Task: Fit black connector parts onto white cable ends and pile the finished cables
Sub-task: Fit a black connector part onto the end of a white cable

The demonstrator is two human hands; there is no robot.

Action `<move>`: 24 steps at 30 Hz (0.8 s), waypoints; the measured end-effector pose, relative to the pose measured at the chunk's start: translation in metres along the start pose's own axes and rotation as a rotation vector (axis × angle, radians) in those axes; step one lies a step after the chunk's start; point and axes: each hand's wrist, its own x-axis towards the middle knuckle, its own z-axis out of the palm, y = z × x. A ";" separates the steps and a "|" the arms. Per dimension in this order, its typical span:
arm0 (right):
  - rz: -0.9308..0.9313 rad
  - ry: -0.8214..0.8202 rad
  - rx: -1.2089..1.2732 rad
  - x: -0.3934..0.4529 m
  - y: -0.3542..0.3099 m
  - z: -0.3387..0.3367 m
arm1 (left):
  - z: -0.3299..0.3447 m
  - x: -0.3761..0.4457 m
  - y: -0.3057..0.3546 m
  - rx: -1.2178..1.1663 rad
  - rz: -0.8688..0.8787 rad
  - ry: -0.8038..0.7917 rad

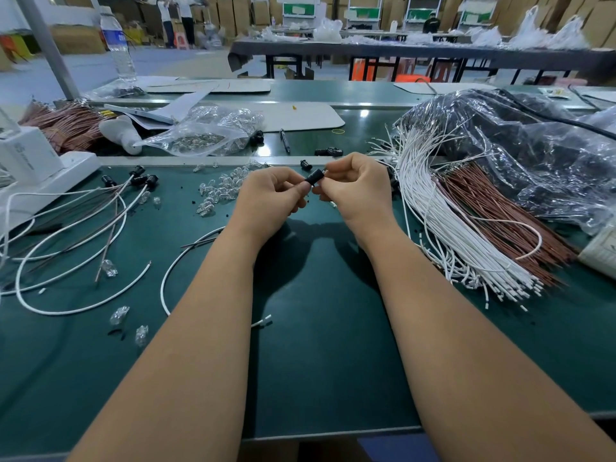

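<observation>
Both hands are meeting up over the middle of the green table [316, 345]. The left hand [271, 198] and right hand [356, 185] are both pinching one small black connector [314, 177] between them, fingers curled in tight around it. The grip is narrow on both sides, fingertips only. A white cable [186, 258] is looping across the table just left of the left forearm and running under it; I can't tell if its end is going into the connector, since the fingers are hiding that bit.

On the left, the finished cables [66, 228] are lying in a loose pile, a few with black ends [143, 178] bunched together near a white box [30, 158]. On the right, a big bundle of white wires [450, 221] is fanning out next to a bundle of brown wires [493, 211], both partly sitting against crinkly plastic bags [516, 145].

Little clear bulbs [220, 188] are scattered just behind the left hand, with more in a clear bag [200, 135] further back. A few spare black connectors [328, 151] are lying near a pen [285, 140], and a water bottle [116, 41] is standing at the far left.
</observation>
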 end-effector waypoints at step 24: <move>0.068 -0.012 0.175 -0.001 -0.002 0.003 | 0.001 0.002 0.000 0.090 0.013 -0.115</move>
